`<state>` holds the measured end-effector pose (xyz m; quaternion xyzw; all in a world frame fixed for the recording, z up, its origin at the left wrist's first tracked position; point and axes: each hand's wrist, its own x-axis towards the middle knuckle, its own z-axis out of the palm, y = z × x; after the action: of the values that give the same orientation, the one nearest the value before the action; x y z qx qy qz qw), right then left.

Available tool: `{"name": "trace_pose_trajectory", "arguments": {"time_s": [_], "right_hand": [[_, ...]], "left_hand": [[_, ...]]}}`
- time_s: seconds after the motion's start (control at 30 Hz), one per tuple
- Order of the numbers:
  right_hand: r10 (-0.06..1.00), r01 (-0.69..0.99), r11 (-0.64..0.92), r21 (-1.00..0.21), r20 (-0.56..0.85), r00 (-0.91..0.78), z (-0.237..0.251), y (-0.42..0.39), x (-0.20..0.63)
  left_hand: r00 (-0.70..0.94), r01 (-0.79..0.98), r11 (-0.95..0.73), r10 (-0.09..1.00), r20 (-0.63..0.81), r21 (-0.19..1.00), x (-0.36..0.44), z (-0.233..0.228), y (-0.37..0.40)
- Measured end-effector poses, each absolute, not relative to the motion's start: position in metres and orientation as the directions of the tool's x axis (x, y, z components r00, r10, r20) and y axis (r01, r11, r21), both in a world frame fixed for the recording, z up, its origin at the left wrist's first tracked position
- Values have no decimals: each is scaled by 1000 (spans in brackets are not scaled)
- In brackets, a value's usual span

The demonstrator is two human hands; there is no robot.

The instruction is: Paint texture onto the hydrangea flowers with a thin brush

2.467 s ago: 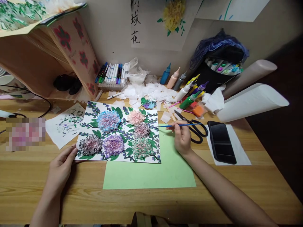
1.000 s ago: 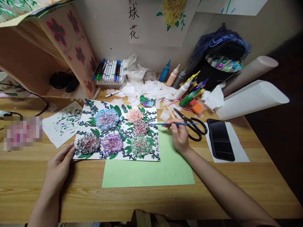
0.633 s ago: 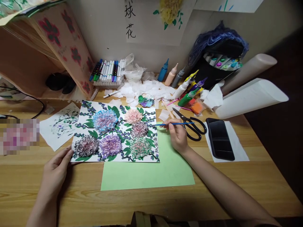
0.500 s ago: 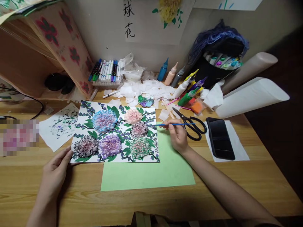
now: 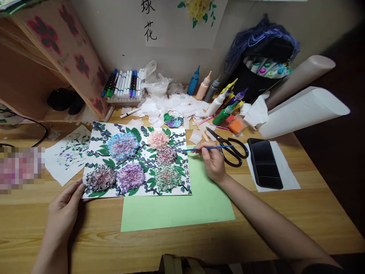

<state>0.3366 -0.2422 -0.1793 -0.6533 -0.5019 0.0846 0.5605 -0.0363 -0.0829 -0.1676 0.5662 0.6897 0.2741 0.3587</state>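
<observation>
My right hand (image 5: 213, 163) is closed around a thin blue paintbrush (image 5: 219, 147), its tip at the right edge of a white sheet with a flower picture (image 5: 114, 161). Raised, fluffy blooms in blue, pink, black, purple and green cover that picture, with painted leaves and vines between them. At its lower left corner my left hand (image 5: 64, 203) pinches the edge between thumb and fingers. Under the picture lies a light green sheet (image 5: 176, 213), showing below and to the right. Black-handled scissors (image 5: 232, 150) rest just beyond my right hand.
A small paint palette (image 5: 173, 119) sits behind the picture, near torn white paper scraps (image 5: 154, 108). Several paint bottles (image 5: 218, 103) and a marker set (image 5: 122, 85) line the back. On the right are a phone (image 5: 264, 163) and a paper roll (image 5: 305, 110). A paint-stained sheet (image 5: 68, 152) lies left.
The view has shifted slightly. The blue paintbrush is tilted a little more, its back end higher. Both hands keep their hold.
</observation>
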Motion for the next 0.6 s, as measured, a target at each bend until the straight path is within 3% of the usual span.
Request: {"name": "trace_pose_trajectory", "arguments": {"time_s": [0.27,0.47,0.6], "right_hand": [[754,528,143,-837,437,491,-179,-241,337],[597,447,168,-878,452,663,-181,-243,343],[600,468,149,-871,456,657,-181,-243,345]], "left_hand": [[-89,600,186,982,-166,778,-40,-170,-82],[-105,581,211,977,-185,786,-37,-168,-82],[-89,580,193,981,-174,791,-37,-170,-82]]}}
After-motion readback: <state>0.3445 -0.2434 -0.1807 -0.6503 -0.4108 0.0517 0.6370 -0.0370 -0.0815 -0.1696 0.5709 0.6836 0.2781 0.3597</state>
